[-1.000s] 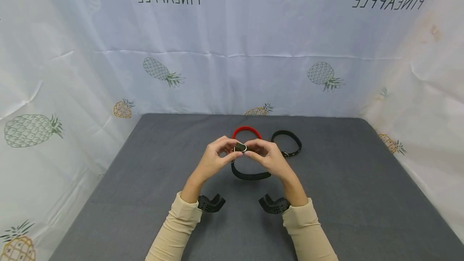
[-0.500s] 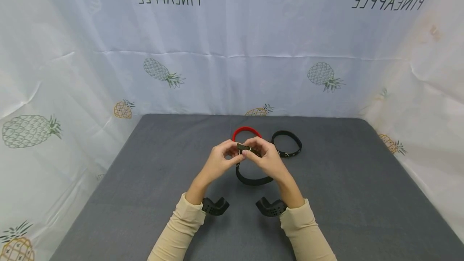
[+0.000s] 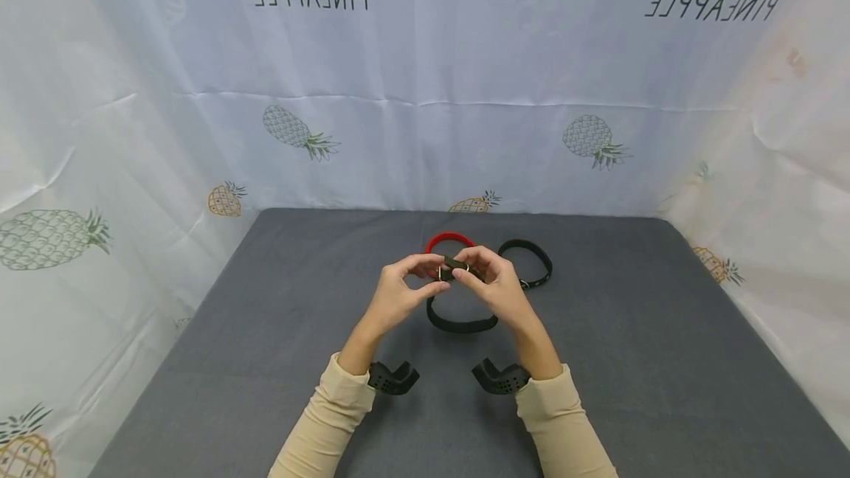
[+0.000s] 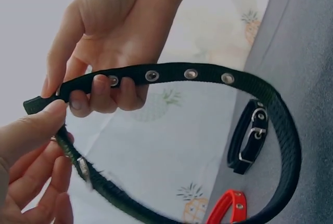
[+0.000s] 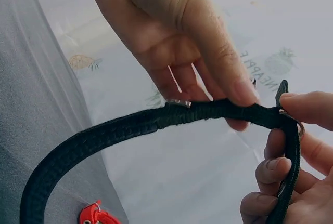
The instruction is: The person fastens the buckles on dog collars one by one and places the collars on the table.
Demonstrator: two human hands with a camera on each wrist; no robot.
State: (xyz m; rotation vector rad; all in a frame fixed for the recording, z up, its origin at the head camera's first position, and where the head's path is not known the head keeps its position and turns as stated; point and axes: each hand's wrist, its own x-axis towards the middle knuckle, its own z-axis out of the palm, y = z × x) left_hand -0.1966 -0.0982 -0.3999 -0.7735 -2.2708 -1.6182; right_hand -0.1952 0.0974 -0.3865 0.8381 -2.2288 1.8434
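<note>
- Pineapple-print backdrop sheet (image 3: 133,168) hangs on the left, behind and on the right; mirrored word "PINEAPPLE" near its top.
- Grey table mat (image 3: 265,360) spreads below it, under both arms.
- Beige sleeves cover both forearms; a black perforated camera mount (image 3: 393,377) sits at the left wrist.
- Left hand (image 3: 398,293) is raised above the mat, thumb and fingers pinching the buckle end of the black collar (image 3: 460,324). In the left wrist view the fingers (image 4: 36,130) close on the webbing beside a metal ring.
- Black collar is held up between the two hands over the middle of the mat, its loop hanging toward the person, just above the mat. Webbing strap with metal eyelets (image 4: 190,73) along one run.
- Red collar (image 3: 446,240) lies on the mat just behind the hands, partly hidden by them.
- Right hand (image 3: 494,290) is level with the left, fingertips almost meeting it. Thumb and fingers pinch the eyelet strap near its free tip (image 4: 34,104); the right wrist view shows the thumb (image 5: 229,73) pressed on top of the webbing.
- Second camera mount (image 3: 499,378) sits at the right wrist.
- Small black collar (image 3: 527,262), buckled into a ring, lies flat on the mat right of the red one, apart from the hands.
</note>
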